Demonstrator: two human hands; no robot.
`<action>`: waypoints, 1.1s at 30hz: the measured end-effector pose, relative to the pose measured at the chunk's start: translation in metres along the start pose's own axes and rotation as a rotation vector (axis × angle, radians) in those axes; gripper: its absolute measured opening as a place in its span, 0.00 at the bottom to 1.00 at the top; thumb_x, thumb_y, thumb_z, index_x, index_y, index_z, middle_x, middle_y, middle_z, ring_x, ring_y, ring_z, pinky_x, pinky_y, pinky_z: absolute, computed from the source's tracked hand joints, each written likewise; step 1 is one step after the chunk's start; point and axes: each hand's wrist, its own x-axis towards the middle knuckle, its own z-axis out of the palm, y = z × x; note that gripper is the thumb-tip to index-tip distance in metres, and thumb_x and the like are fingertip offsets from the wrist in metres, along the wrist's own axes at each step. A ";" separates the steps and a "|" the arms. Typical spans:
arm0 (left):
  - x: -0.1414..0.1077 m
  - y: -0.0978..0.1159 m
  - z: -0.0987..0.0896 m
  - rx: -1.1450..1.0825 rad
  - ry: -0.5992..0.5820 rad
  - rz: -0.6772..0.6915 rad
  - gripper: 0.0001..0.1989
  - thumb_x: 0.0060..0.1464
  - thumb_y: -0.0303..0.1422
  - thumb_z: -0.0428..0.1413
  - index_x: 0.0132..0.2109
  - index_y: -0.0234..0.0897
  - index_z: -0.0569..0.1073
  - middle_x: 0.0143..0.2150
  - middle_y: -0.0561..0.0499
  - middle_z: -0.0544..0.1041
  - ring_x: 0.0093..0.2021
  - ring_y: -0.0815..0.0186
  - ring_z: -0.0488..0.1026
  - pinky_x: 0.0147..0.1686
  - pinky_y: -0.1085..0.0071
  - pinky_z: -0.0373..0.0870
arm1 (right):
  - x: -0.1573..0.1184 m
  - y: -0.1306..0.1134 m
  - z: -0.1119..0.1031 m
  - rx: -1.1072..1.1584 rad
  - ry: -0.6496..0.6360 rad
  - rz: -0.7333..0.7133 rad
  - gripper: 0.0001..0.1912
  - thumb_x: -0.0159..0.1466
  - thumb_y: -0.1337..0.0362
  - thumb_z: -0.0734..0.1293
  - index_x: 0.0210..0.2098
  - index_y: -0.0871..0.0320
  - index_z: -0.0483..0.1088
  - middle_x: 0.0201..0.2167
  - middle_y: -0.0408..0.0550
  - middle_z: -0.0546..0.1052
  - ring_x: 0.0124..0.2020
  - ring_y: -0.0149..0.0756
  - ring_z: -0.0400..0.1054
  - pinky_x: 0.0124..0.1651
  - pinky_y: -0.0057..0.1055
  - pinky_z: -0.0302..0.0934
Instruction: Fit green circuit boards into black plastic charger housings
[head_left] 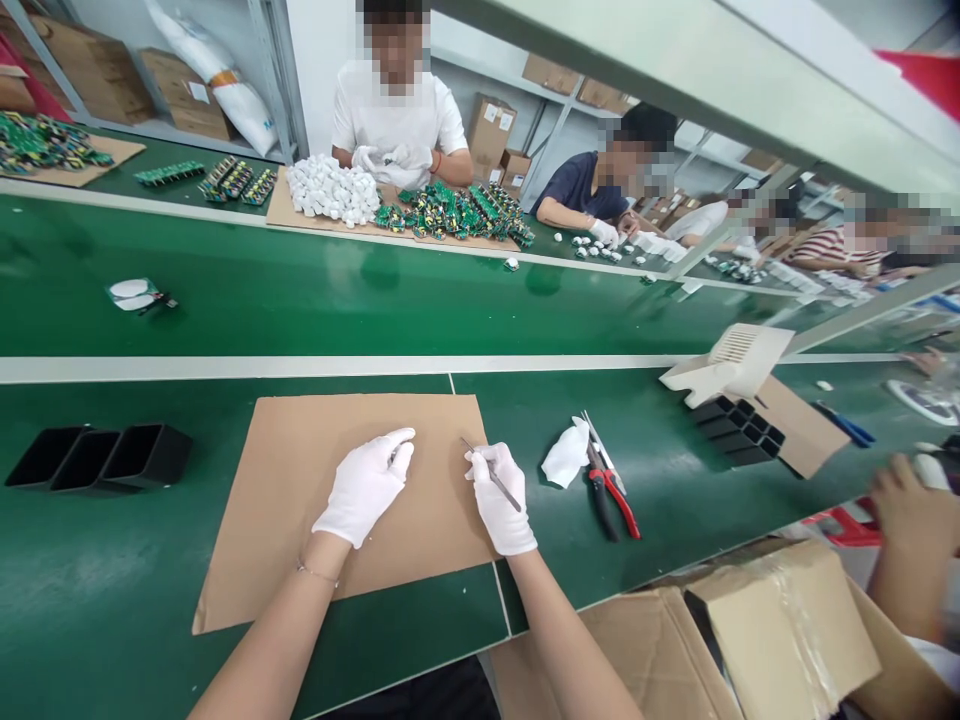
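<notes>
We listed, taking the cardboard sheet (296,475) on the green bench (82,570) as our dial: one left hand (367,485), white-gloved, over the sheet, fingertips pointing to one o'clock, thumb and forefinger drawn close; whether anything lay between them we could not tell. One right hand (501,500), white-gloved, at the sheet's three o'clock edge, well apart from the left, its fingers clamped on a slim metal tool (506,492), the tip aimed at eleven o'clock. Beyond the sheet we counted: at nine, three open black boxes (150,465) in a row; at three, a crumpled white piece (566,455) just beside red-and-black-handled pliers (598,478); between two and three, farther off, a black compartmented tray (739,432); between ten and eleven, on a green strip, a small circuit board (133,293); at twelve, across it, a heap of white pieces (330,190).
</notes>
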 end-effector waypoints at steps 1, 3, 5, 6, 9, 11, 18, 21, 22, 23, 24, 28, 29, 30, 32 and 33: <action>0.000 0.000 0.000 0.000 -0.001 0.000 0.19 0.61 0.39 0.44 0.54 0.45 0.72 0.54 0.55 0.75 0.55 0.61 0.71 0.56 0.65 0.66 | 0.000 0.000 0.000 -0.009 -0.003 -0.004 0.08 0.62 0.59 0.59 0.31 0.55 0.64 0.22 0.40 0.72 0.25 0.34 0.69 0.33 0.31 0.60; 0.000 0.000 0.000 0.001 0.001 0.001 0.19 0.61 0.39 0.44 0.54 0.45 0.72 0.54 0.55 0.75 0.55 0.61 0.71 0.56 0.65 0.66 | 0.000 0.000 0.002 -0.021 -0.008 -0.014 0.07 0.62 0.60 0.58 0.31 0.54 0.64 0.24 0.41 0.72 0.25 0.34 0.68 0.34 0.31 0.60; 0.000 0.001 0.000 0.002 0.003 0.002 0.19 0.61 0.39 0.44 0.54 0.44 0.72 0.54 0.54 0.75 0.55 0.61 0.71 0.56 0.64 0.66 | 0.000 -0.001 0.003 -0.023 -0.008 -0.023 0.07 0.61 0.60 0.58 0.29 0.54 0.63 0.25 0.42 0.73 0.26 0.34 0.68 0.34 0.31 0.60; 0.000 0.001 0.000 0.003 0.005 0.003 0.19 0.61 0.39 0.44 0.53 0.44 0.72 0.54 0.54 0.75 0.55 0.61 0.71 0.56 0.64 0.66 | 0.001 -0.002 0.003 -0.020 -0.006 -0.025 0.06 0.61 0.61 0.59 0.29 0.54 0.63 0.25 0.42 0.73 0.26 0.35 0.68 0.34 0.32 0.60; 0.000 0.001 -0.001 0.004 0.010 0.009 0.18 0.61 0.39 0.44 0.53 0.44 0.72 0.54 0.54 0.75 0.55 0.61 0.71 0.57 0.63 0.65 | 0.001 -0.003 0.003 0.014 0.012 -0.013 0.06 0.61 0.60 0.59 0.29 0.54 0.63 0.23 0.41 0.72 0.25 0.34 0.68 0.34 0.31 0.61; 0.000 0.001 -0.001 0.002 0.010 0.011 0.19 0.61 0.39 0.44 0.53 0.44 0.72 0.54 0.53 0.75 0.55 0.61 0.71 0.57 0.63 0.65 | 0.000 -0.003 0.002 0.052 0.034 0.010 0.07 0.62 0.60 0.58 0.30 0.54 0.63 0.22 0.41 0.72 0.24 0.33 0.69 0.32 0.30 0.61; 0.000 -0.001 0.000 -0.014 0.015 0.022 0.19 0.61 0.39 0.45 0.53 0.44 0.72 0.55 0.53 0.75 0.55 0.62 0.71 0.58 0.64 0.64 | 0.002 -0.002 0.000 0.152 0.043 0.051 0.06 0.60 0.61 0.60 0.28 0.54 0.63 0.21 0.40 0.72 0.21 0.31 0.67 0.30 0.28 0.61; 0.000 -0.001 0.000 -0.014 0.023 0.028 0.19 0.61 0.39 0.44 0.53 0.44 0.72 0.55 0.53 0.75 0.55 0.62 0.71 0.58 0.64 0.65 | 0.005 -0.003 0.000 0.232 0.053 0.061 0.07 0.62 0.60 0.58 0.31 0.55 0.63 0.28 0.43 0.76 0.23 0.31 0.69 0.31 0.28 0.64; -0.001 -0.001 0.000 -0.013 0.025 0.032 0.19 0.61 0.39 0.45 0.53 0.43 0.72 0.55 0.53 0.75 0.55 0.62 0.71 0.58 0.63 0.65 | 0.006 -0.003 0.000 0.256 0.052 0.056 0.07 0.63 0.59 0.58 0.32 0.55 0.63 0.30 0.44 0.77 0.24 0.30 0.70 0.31 0.29 0.65; -0.001 -0.001 0.000 -0.013 0.026 0.036 0.19 0.61 0.39 0.45 0.53 0.43 0.72 0.55 0.53 0.75 0.55 0.62 0.71 0.58 0.63 0.64 | 0.007 -0.003 0.000 0.274 0.047 0.049 0.07 0.63 0.59 0.58 0.32 0.55 0.62 0.32 0.44 0.77 0.25 0.30 0.70 0.32 0.29 0.65; -0.001 0.000 0.000 -0.012 0.027 0.038 0.19 0.61 0.39 0.45 0.53 0.43 0.72 0.55 0.53 0.75 0.55 0.61 0.71 0.58 0.63 0.64 | 0.008 -0.003 0.000 0.285 0.039 0.042 0.07 0.62 0.59 0.59 0.32 0.55 0.62 0.32 0.44 0.77 0.25 0.30 0.70 0.32 0.29 0.66; -0.001 0.002 -0.001 -0.010 0.024 0.038 0.19 0.60 0.38 0.45 0.53 0.42 0.72 0.55 0.52 0.75 0.55 0.60 0.71 0.58 0.62 0.64 | 0.010 -0.005 0.001 0.255 0.010 0.037 0.06 0.61 0.60 0.60 0.29 0.55 0.62 0.25 0.40 0.75 0.23 0.30 0.68 0.31 0.28 0.64; -0.001 0.002 -0.002 -0.009 0.022 0.037 0.19 0.60 0.38 0.45 0.53 0.42 0.72 0.54 0.51 0.75 0.55 0.60 0.71 0.58 0.62 0.64 | 0.010 -0.005 0.002 0.237 0.006 0.039 0.06 0.60 0.61 0.60 0.29 0.54 0.62 0.22 0.39 0.73 0.22 0.30 0.67 0.30 0.28 0.63; -0.001 0.002 -0.002 -0.008 0.020 0.037 0.19 0.60 0.38 0.45 0.53 0.42 0.73 0.54 0.51 0.75 0.55 0.60 0.71 0.58 0.62 0.64 | 0.010 -0.005 0.002 0.220 0.004 0.040 0.06 0.60 0.61 0.60 0.28 0.54 0.63 0.20 0.38 0.71 0.22 0.31 0.67 0.30 0.28 0.62; -0.001 0.003 -0.003 -0.007 0.020 0.037 0.19 0.60 0.38 0.45 0.53 0.42 0.73 0.54 0.51 0.75 0.55 0.60 0.71 0.58 0.62 0.65 | 0.009 -0.006 0.003 0.196 0.008 0.039 0.05 0.60 0.62 0.60 0.28 0.54 0.63 0.18 0.37 0.69 0.21 0.31 0.66 0.30 0.28 0.61; -0.001 0.003 -0.003 -0.006 0.022 0.038 0.19 0.60 0.38 0.45 0.53 0.42 0.73 0.54 0.51 0.75 0.55 0.60 0.71 0.58 0.62 0.65 | 0.009 -0.006 0.003 0.192 0.013 0.037 0.06 0.60 0.61 0.60 0.28 0.54 0.63 0.18 0.37 0.69 0.22 0.31 0.67 0.30 0.28 0.61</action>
